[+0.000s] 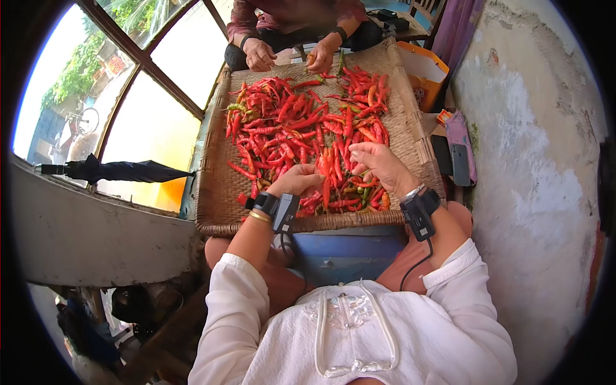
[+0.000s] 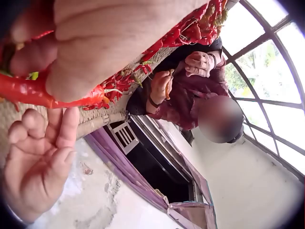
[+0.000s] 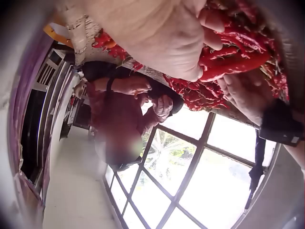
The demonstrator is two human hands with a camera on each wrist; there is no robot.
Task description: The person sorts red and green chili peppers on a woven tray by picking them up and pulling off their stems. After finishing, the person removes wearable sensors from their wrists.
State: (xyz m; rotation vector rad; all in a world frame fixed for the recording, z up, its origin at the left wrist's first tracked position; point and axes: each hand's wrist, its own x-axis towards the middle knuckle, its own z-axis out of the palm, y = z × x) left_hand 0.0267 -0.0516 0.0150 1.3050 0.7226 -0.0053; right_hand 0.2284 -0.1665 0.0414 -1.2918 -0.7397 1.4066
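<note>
Red pepper (image 2: 26, 91) is held by the left hand (image 1: 298, 181) above a woven tray (image 1: 412, 138).

The chillies (image 1: 289, 106) are mostly bright red, some orange, with green among those at the near right; the tray (image 1: 410, 131) is tan, patterned by its weave. The near blouse (image 1: 289, 359) is white, the far shirt (image 1: 301, 19) dark red, perhaps patterned, though blurred. Left, the umbrella (image 1: 128, 171) is black; far right, the curtain (image 1: 457, 32) purple
</note>
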